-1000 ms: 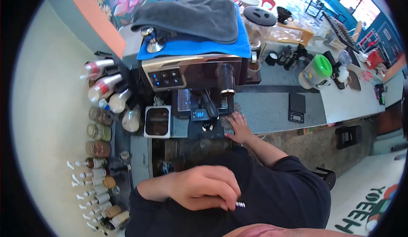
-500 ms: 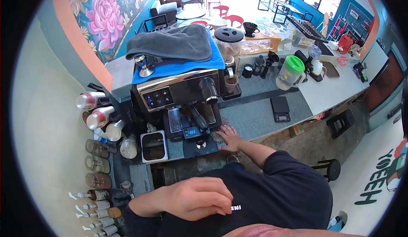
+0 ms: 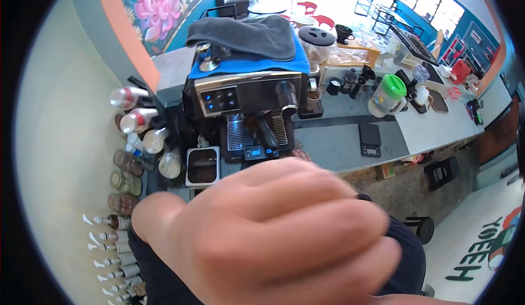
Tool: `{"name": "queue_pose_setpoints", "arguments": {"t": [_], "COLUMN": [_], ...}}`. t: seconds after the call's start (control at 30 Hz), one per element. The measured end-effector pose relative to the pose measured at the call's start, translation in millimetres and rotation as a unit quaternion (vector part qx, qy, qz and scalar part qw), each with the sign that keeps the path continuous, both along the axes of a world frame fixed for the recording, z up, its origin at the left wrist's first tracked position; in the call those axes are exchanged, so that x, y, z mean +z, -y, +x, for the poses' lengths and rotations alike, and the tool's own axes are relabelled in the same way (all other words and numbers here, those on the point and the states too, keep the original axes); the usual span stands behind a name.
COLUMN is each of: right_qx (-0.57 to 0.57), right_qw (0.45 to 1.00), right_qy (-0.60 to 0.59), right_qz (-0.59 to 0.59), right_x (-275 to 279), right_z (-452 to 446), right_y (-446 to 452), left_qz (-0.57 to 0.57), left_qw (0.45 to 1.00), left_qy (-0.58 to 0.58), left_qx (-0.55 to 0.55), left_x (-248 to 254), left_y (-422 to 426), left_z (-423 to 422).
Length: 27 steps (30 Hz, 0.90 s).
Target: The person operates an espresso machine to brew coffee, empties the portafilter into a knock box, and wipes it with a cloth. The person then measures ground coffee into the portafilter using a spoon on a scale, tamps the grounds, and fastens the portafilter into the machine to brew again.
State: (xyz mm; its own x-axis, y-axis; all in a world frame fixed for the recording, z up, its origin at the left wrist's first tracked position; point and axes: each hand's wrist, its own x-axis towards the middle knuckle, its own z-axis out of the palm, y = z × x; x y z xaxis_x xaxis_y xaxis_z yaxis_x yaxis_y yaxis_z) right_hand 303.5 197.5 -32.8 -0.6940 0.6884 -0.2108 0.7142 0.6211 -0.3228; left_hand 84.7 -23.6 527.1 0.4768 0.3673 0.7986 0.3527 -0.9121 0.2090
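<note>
My left hand is raised close to the camera, its fingers curled into a loose fist; nothing shows in it, though its palm side is hidden. It covers most of my right hand, whose visible fingers lie stretched out on the counter beside the drip tray. Ahead stands an espresso machine with a portafilter below its group head. A small digital scale with a lit blue display is at the front of the drip tray. To its left sits a metal container with dark contents.
A grey cloth and a tamper rest on the machine. A coffee grinder stands behind it. Rightward are a black scale and a green-lidded pitcher. Jars and pump bottles line the left wall.
My left hand has risen from in front of my chest toward the camera, still curled. The view has shifted, and my right hand, earlier in plain sight on the counter, is now mostly covered.
</note>
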Motion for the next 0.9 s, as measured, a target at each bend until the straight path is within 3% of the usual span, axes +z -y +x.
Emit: {"name": "queue_pose_setpoints", "arguments": {"t": [0.03, 0.1, 0.17, 0.2, 0.43, 0.5, 0.6, 0.67, 0.9], "right_qx": [0.007, -0.008, -0.016, -0.019, -0.005, -0.017, -0.011, -0.012, -0.011], "right_qw": [1.0, 1.0, 0.996, 0.997, 0.999, 1.0, 1.0, 0.999, 0.999], "right_qy": [0.012, -0.019, -0.071, -0.059, 0.003, -0.012, -0.018, -0.014, -0.011], "right_qz": [-0.01, 0.003, 0.045, 0.048, 0.035, 0.008, 0.023, 0.031, 0.045], "right_x": [30.3, 20.1, -36.3, -37.5, 11.7, 39.4, 27.4, 26.9, 23.3], "right_z": [-1.5, -9.7, -1.9, 1.1, -5.8, -7.3, -5.2, -4.8, -5.9], "right_y": [7.2, 4.1, -6.2, -7.8, 6.1, 16.8, 13.2, 13.2, 13.8], "left_qz": [0.022, 0.055, 0.077, 0.087, 0.093, 0.007, -0.129, -0.272, -0.628], "left_qw": [0.999, 0.995, 0.99, 0.988, 0.974, 0.973, 0.945, 0.915, 0.766], "left_qy": [-0.028, -0.08, -0.112, -0.127, -0.206, -0.216, -0.278, -0.287, -0.081], "left_qx": [0.008, 0.023, 0.03, 0.032, -0.023, -0.083, -0.118, -0.08, 0.114], "left_x": [4.7, 10.7, 9.8, 9.5, -32.2, -78.5, -151.3, -193.4, -329.9], "left_y": [2.5, 5.9, 5.5, 4.9, -1.4, -5.4, -16.3, -18.7, 10.4], "left_z": [3.1, 7.9, 13.7, 16.4, 51.4, 50.1, 24.2, 1.0, -37.3]}}
